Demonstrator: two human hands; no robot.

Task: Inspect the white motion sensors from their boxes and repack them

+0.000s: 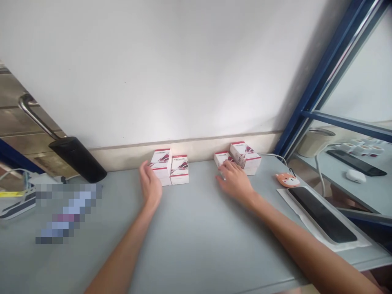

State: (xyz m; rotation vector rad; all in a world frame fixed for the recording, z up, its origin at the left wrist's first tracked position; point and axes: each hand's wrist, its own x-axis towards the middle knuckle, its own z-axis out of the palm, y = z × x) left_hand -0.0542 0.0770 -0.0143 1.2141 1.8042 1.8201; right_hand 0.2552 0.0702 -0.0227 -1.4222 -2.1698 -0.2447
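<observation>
My left hand [149, 183] is at the left side of two white-and-red cardboard boxes, its fingers stretched along the outer side of the taller one [161, 159]. Against that box's right side stands a lower box [180, 168]. Farther right, my right hand [234, 179] rests over the front of another low box [223, 157], fingers apart and partly covering it. A taller box [248, 157] stands just right of that one, close to my fingers. The undersides of both hands are hidden.
A phone [321, 214] lies on white paper at right, by an orange animal-faced case [287, 179]. A black cylinder on a metal arm [78, 159] stands left, near a pixelated object [69, 212]. A blue-framed mirror-like panel [306, 112] borders the grey table [190, 245].
</observation>
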